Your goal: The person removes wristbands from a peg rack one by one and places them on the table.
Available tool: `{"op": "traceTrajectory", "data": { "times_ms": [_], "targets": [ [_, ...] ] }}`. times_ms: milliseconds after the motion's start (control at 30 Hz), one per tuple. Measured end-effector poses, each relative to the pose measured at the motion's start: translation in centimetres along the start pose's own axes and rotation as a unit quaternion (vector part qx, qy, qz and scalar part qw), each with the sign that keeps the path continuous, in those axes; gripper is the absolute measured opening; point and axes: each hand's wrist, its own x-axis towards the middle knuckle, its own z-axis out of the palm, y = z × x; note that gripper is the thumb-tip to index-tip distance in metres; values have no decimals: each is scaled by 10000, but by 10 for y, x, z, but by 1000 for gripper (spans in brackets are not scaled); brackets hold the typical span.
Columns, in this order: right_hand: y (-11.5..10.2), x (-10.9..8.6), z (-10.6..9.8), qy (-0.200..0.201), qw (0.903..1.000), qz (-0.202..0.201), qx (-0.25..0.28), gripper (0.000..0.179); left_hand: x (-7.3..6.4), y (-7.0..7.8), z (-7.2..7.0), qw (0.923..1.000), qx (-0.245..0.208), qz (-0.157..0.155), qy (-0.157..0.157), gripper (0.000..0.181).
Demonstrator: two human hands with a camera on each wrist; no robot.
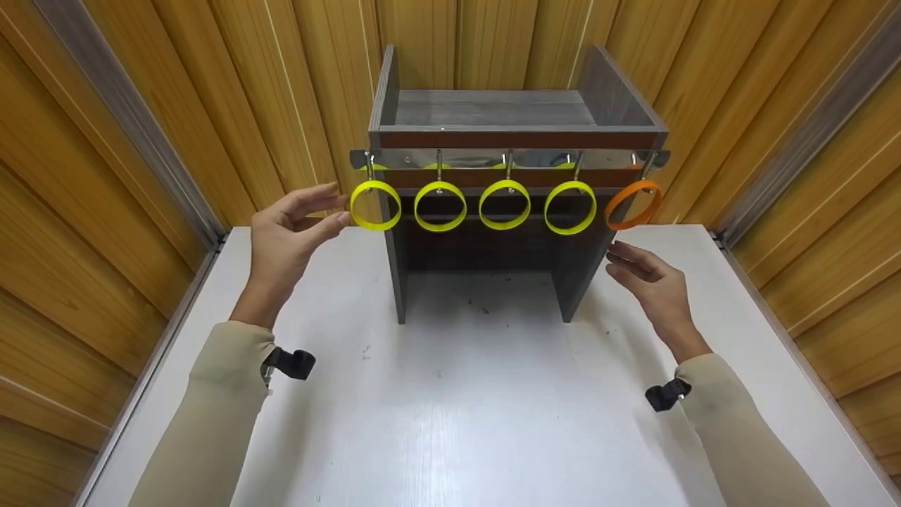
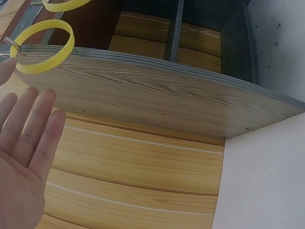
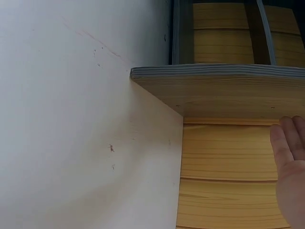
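Observation:
Several yellow rings hang from hooks on a metal rail (image 1: 471, 158), with one orange ring (image 1: 621, 226) at its right end. My left hand (image 1: 281, 229) is beside the leftmost yellow ring (image 1: 375, 227), thumb and fingertips close to its left edge. In the left wrist view, that ring (image 2: 40, 67) hangs on its hook while the fingers of the left hand (image 2: 21, 157) extend below it; whether a fingertip touches it I cannot tell. Below the orange ring, my right hand (image 1: 654, 282) has loosely bent fingers and holds nothing. Only part of the right hand (image 3: 291, 176) shows in the right wrist view.
A grey wooden shelf unit (image 1: 482, 109) carries the rail across its front and stands on a white table (image 1: 436, 394). Wood-patterned panels (image 1: 112, 211) enclose the back and sides. Small black wrist cameras (image 1: 294, 363) sit on both sleeves.

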Motion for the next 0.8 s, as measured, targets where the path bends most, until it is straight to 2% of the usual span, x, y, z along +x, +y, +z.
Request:
{"op": "traceTrajectory", "data": {
  "times_ms": [333,567,800],
  "targets": [
    [9,-1,10,116,9990,197,-387,46,1,-1,5,9999,-89,3,-67,37],
    [12,-2,20,237,9986,106,-456,39,1,-2,6,9999,22,70,-117,35],
    [12,-3,29,460,9979,205,-407,37,0,-2,6,9998,-25,-31,-176,34]
  ]
}}
